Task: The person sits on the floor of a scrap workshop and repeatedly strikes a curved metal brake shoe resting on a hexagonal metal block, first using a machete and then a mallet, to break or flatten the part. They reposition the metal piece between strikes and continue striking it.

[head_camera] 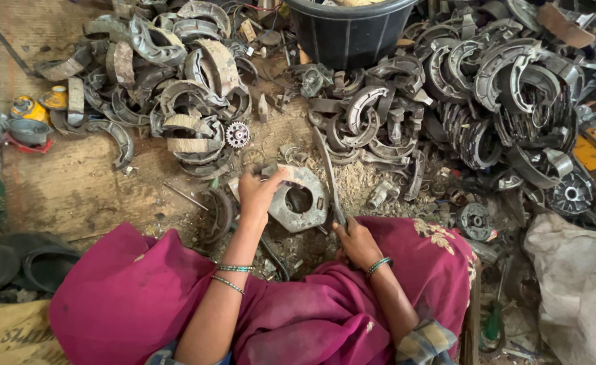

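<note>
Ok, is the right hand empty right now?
No, the right hand grips a long flat metal blade that reaches up past the grey metal plate.

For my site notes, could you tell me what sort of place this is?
Probably a floor-level scrap workshop: heaps of worn brake shoes, a black tub, and the right hand holding a long metal tool.
</note>
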Available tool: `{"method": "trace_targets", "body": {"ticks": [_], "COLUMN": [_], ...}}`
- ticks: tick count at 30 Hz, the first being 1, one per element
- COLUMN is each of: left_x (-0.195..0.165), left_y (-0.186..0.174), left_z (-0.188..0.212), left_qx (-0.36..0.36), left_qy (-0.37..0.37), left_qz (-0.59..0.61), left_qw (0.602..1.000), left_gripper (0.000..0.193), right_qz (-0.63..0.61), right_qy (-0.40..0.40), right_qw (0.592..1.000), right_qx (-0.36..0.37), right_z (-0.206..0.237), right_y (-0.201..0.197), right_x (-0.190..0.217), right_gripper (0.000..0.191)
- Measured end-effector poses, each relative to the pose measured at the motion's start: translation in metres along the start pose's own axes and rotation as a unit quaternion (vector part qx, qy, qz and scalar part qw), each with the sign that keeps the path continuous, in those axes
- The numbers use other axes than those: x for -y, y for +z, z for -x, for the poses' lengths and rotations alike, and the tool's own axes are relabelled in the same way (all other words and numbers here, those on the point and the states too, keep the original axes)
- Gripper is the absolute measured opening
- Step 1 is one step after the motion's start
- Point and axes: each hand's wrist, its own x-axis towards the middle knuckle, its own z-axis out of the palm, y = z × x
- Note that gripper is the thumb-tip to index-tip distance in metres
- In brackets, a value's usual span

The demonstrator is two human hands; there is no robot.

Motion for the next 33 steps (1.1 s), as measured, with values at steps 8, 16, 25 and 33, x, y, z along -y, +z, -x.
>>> {"method": "trace_targets", "body": {"ticks": [8,16,25,33], "left_x": [0.002,0.012,-0.001,0.015], "left_y": [-0.004,-0.002,-0.001,0.001], "left_z": [0.000,-0.004,0.002,-0.002], "left_qx": [0.028,0.021,-0.004,0.004], "left_qy": [-0.034,-0.037,0.087,0.061], "left_qz": [0.140,0.134,-0.072,-0.046], "left_qw": [0.989,0.990,0.994,0.997], "left_gripper": [0.019,0.013,0.019,0.022], "right_qz": [-0.011,0.010,0.069,0.063], "right_qy": [0.012,-0.002,-0.089,-0.263], "right_qw": [1.000,1.000,0.991,0.940], "right_qx": [0.005,-0.005,-0.069,-0.207], "right_z": [0.006,0.001,-0.009,0.045], "right_y": [-0.001,0.001,0.010,0.026], "right_x": [0.010,0.002,-0.017,-0.002], "right_gripper": [0.036,0.038,0.036,0.031]}}
